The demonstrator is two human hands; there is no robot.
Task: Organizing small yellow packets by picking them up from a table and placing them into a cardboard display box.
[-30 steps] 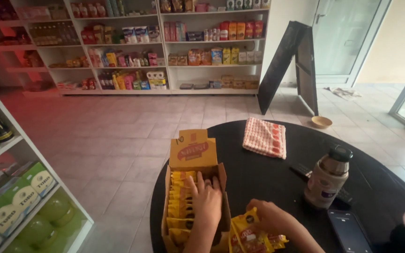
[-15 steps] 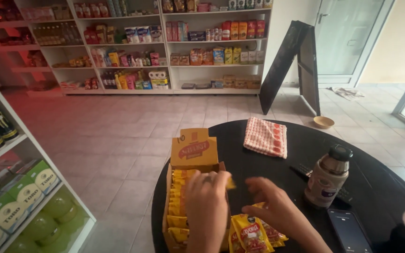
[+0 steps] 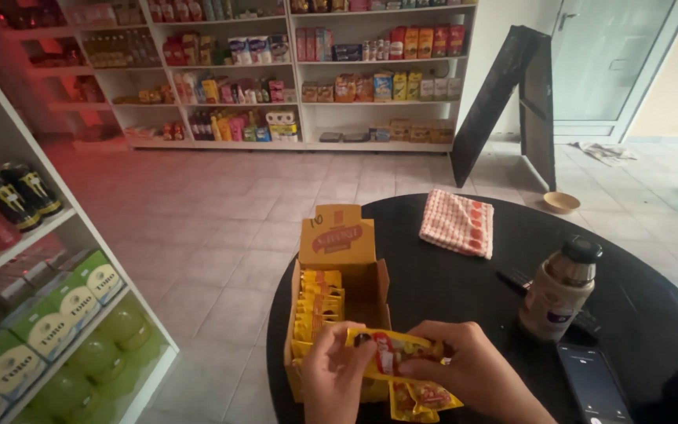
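While both hands meet low over the near edge of the round black table (image 3: pixel 449 290), they share one yellow and red foil sachet (image 3: pixel 392 349), held flat and stretched crosswise between them. The left hand (image 3: pixel 331 381) pinches the sachet's left end, thumb on top and fingers curled beneath. The right hand (image 3: pixel 468 369) grips the other end, its fingers (image 3: pixel 433 345) folded over the upper edge and pressed together.

Just below the right hand lies a small heap of like yellow and red sachets (image 3: pixel 421 396), partly hidden by the held one. Directly beyond the left hand stands an open brown cardboard display box (image 3: pixel 339 290), its printed yellow lid flap (image 3: pixel 337 235) raised at the far end; a row of yellow sachets (image 3: pixel 317 302) stands on edge along its left side, while the right side is bare card.

Further out from the right hand, a beige plastic bottle with a black cap (image 3: pixel 560 290) stands upright. A dark phone (image 3: pixel 594 385) lies flat just nearer than it. Well beyond both hands a red and white checked cloth (image 3: pixel 458 222) lies folded at the far rim.

Off to the left of the left hand, a white shelf unit (image 3: pixel 64 235) carries green cartons (image 3: pixel 80 298) and dark cans (image 3: pixel 17 192).
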